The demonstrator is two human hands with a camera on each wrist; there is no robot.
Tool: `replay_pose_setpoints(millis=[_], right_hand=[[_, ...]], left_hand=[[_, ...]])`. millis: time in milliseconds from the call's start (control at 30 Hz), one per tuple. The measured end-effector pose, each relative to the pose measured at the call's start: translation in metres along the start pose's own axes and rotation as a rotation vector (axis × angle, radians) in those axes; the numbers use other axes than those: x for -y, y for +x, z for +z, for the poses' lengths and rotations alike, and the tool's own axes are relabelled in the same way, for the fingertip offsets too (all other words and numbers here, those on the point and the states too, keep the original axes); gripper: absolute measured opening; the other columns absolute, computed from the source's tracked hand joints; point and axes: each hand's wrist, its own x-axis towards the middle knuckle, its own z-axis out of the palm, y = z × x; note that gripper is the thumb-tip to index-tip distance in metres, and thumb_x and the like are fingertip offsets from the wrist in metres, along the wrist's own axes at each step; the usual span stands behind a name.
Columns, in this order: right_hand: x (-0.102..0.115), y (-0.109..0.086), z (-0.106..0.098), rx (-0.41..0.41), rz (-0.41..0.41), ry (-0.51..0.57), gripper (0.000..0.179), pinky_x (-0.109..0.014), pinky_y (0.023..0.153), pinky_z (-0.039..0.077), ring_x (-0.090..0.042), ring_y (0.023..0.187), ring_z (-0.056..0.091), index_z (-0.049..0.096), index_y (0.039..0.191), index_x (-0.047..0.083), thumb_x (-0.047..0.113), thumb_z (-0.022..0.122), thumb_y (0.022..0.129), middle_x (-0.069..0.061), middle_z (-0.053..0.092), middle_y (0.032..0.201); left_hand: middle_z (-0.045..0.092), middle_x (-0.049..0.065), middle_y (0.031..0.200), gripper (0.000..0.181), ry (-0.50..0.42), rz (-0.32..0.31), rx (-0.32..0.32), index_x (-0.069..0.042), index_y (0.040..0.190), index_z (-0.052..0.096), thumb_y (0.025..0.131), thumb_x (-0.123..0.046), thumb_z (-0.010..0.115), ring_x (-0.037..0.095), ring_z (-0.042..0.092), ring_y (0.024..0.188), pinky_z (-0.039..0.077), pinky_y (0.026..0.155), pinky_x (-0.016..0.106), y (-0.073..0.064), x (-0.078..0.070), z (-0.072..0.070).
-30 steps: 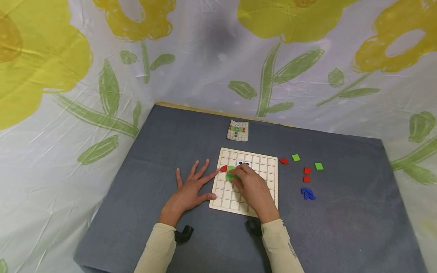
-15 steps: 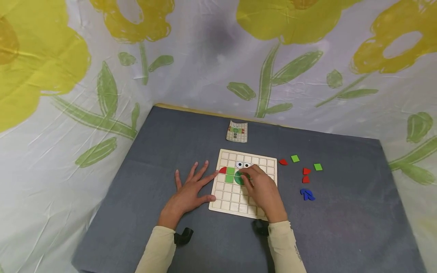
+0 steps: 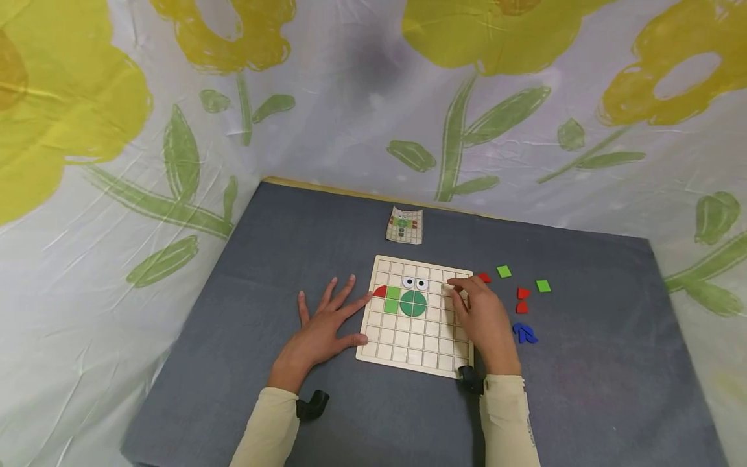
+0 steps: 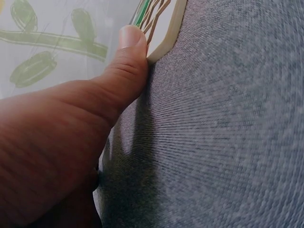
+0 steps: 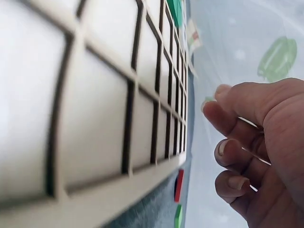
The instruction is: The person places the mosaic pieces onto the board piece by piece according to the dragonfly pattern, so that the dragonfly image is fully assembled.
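Observation:
A wooden grid board (image 3: 432,342) lies on the table. My left hand (image 3: 318,331) is spread at its left side, index fingertip and thumb at the edge; the left wrist view shows the thumb (image 4: 126,61) against the board's corner. My right hand (image 3: 487,324) hovers over the board's right side, fingers loosely bent with no piece visible between them. On the grid sit a red quarter-round piece (image 3: 380,292), light green squares (image 3: 392,300), a dark green circle (image 3: 413,303) made of quarter pieces, and two eye pieces (image 3: 415,283).
Right of the board lie red pieces (image 3: 522,307), one partly behind my right fingers, two light green squares (image 3: 543,286) and a cluster of blue pieces (image 3: 525,333). Behind the board lies a printed picture card (image 3: 404,226). A flower-patterned curtain (image 3: 350,130) surrounds the grey table (image 3: 589,389).
My right hand has let go at the dark green circle and moved right across the board, uncovering the circle and both eyes. My left hand stays in place.

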Motion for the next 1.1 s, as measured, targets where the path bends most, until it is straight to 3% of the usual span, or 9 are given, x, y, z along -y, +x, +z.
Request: replay_pose_setpoints(millis=[167,333,533,633,800,967,1100], right_hand=[[-0.01,0.002,-0.007,-0.026,-0.001,-0.004,0.025,-0.03,0.051,0.037,-0.013,0.062,0.043,0.075,0.127,0.007,0.013,0.073,0.102,-0.003,0.062,0.096],[-0.023,0.004,-0.01,-0.025,0.03,-0.026,0.026,-0.034,0.058,0.043,-0.018,0.067,0.049,0.073,0.129,0.006,0.01,0.071,0.103,-0.009,0.065,0.106],[-0.038,0.009,-0.017,-0.074,0.028,-0.067,0.022,-0.051,0.072,0.058,-0.035,0.095,0.064,0.074,0.123,0.002,0.002,0.07,0.101,-0.016,0.066,0.114],[-0.045,0.012,-0.018,-0.08,0.021,-0.094,0.022,-0.057,0.078,0.058,-0.041,0.11,0.061,0.074,0.123,0.001,0.0,0.069,0.101,-0.018,0.065,0.119],[-0.053,0.015,-0.018,-0.043,0.033,-0.119,0.031,-0.059,0.082,0.058,-0.042,0.122,0.057,0.072,0.13,0.002,-0.002,0.07,0.1,-0.018,0.064,0.133],[-0.055,0.017,-0.016,-0.006,0.052,-0.119,0.033,-0.061,0.086,0.057,-0.042,0.126,0.055,0.071,0.133,0.002,-0.003,0.069,0.1,-0.018,0.062,0.139],[-0.056,0.018,-0.015,-0.007,0.062,-0.127,0.031,-0.061,0.087,0.057,-0.042,0.124,0.056,0.072,0.131,0.002,-0.003,0.069,0.101,-0.018,0.064,0.134]], left_hand=[[0.014,0.003,0.178,0.09,0.003,-0.005,0.011,-0.036,0.165,0.04,0.087,-0.058,0.078,0.04,0.002,0.164,-0.017,0.112,0.083,0.0,0.001,0.0],[0.014,0.003,0.178,0.09,0.006,-0.004,0.014,-0.036,0.165,0.039,0.087,-0.059,0.077,0.039,0.001,0.164,-0.017,0.112,0.082,0.0,0.003,0.001],[0.013,0.001,0.178,0.091,0.002,0.005,0.007,-0.037,0.165,0.037,0.087,-0.061,0.077,0.038,0.001,0.164,-0.018,0.113,0.081,0.0,0.004,0.002],[0.013,0.0,0.178,0.091,0.008,0.0,0.007,-0.038,0.166,0.037,0.087,-0.061,0.076,0.037,0.0,0.164,-0.018,0.113,0.081,0.0,0.004,0.002],[0.013,0.001,0.178,0.091,0.009,0.0,0.004,-0.038,0.165,0.037,0.087,-0.061,0.076,0.038,0.0,0.164,-0.018,0.113,0.082,0.0,0.004,0.002],[0.013,0.001,0.178,0.09,0.002,-0.004,0.008,-0.037,0.165,0.038,0.087,-0.059,0.077,0.038,0.001,0.164,-0.017,0.113,0.082,-0.001,0.002,0.001],[0.011,-0.001,0.178,0.091,0.013,-0.017,0.027,-0.038,0.166,0.036,0.087,-0.06,0.077,0.037,0.0,0.164,-0.017,0.113,0.081,-0.001,0.001,-0.001]])
